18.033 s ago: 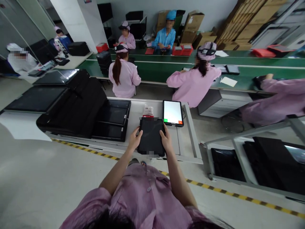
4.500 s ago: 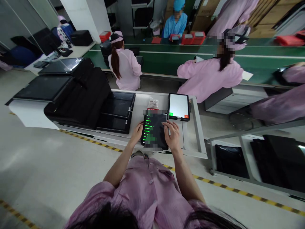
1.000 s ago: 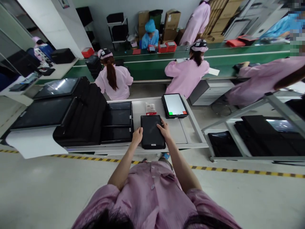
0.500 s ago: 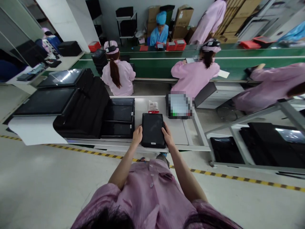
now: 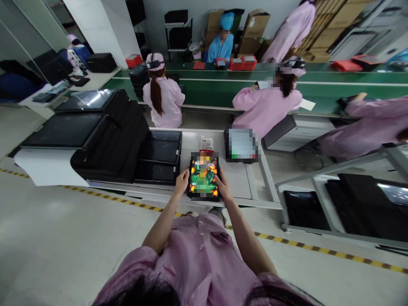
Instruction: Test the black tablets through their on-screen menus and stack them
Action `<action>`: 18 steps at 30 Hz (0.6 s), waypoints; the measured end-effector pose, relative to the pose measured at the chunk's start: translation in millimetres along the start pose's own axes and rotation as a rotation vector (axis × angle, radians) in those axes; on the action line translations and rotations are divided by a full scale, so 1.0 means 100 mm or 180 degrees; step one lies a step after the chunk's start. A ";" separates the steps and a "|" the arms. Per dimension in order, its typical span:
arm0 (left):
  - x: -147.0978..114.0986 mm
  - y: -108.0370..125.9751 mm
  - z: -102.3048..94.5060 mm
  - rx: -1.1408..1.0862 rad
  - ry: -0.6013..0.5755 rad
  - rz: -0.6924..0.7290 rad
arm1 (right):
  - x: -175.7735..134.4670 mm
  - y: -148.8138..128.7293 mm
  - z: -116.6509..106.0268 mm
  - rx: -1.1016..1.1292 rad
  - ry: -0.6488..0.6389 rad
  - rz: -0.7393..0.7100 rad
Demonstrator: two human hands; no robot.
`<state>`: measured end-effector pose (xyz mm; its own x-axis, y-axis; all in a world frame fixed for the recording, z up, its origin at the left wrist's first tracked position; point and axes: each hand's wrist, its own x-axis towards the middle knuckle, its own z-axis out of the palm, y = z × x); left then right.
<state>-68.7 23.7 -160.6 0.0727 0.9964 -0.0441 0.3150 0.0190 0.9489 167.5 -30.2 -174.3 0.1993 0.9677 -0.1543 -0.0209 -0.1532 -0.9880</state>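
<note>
A black tablet (image 5: 204, 177) with a lit, colourful screen lies at the near edge of the grey workbench (image 5: 242, 180). My left hand (image 5: 181, 182) grips its left edge. My right hand (image 5: 223, 187) grips its right edge. A second tablet (image 5: 241, 145) with a white screen sits farther back on the right. Just behind the held tablet stands a small red and white packet (image 5: 206, 144).
Black trays (image 5: 159, 157) and stacked dark panels (image 5: 108, 136) fill the bench to the left. A low rack with black panels (image 5: 366, 208) stands at the right. Several people in pink coats sit at a green conveyor (image 5: 223, 87) beyond. Yellow-black tape (image 5: 318, 250) marks the floor.
The tablet's screen was dark half a second ago and now shows a colourful picture. Both hands stay on its edges in about the same place.
</note>
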 end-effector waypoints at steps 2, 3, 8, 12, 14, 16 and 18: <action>0.00 0.02 -0.01 0.0045 -0.0021 -0.0014 | -0.02 -0.02 -0.02 0.0046 0.0025 -0.0023; -0.01 0.02 -0.01 0.0050 -0.0041 0.0001 | -0.02 -0.03 -0.03 0.0031 0.0010 -0.0032; -0.04 0.02 -0.03 -0.0002 -0.0101 0.0114 | 0.02 -0.06 -0.11 0.0110 -0.0348 -0.0020; -0.06 0.02 -0.02 -0.0014 -0.0022 0.0109 | 0.07 -0.08 -0.04 0.0383 0.0254 0.0166; -0.06 0.03 -0.01 -0.0027 0.0014 0.0106 | 0.07 -0.09 0.00 0.0394 0.0538 0.0248; -0.06 0.04 -0.01 -0.0035 0.0034 0.0094 | 0.06 -0.08 0.01 0.0339 0.0532 0.0198; -0.06 0.06 0.00 -0.0033 0.0039 0.0061 | 0.05 -0.07 -0.01 0.0268 0.0389 0.0103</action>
<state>-67.7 17.9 -154.3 0.0672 0.9975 -0.0220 0.3038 0.0006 0.9527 169.6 -25.0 -168.3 0.3149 0.9302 -0.1888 -0.1104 -0.1616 -0.9807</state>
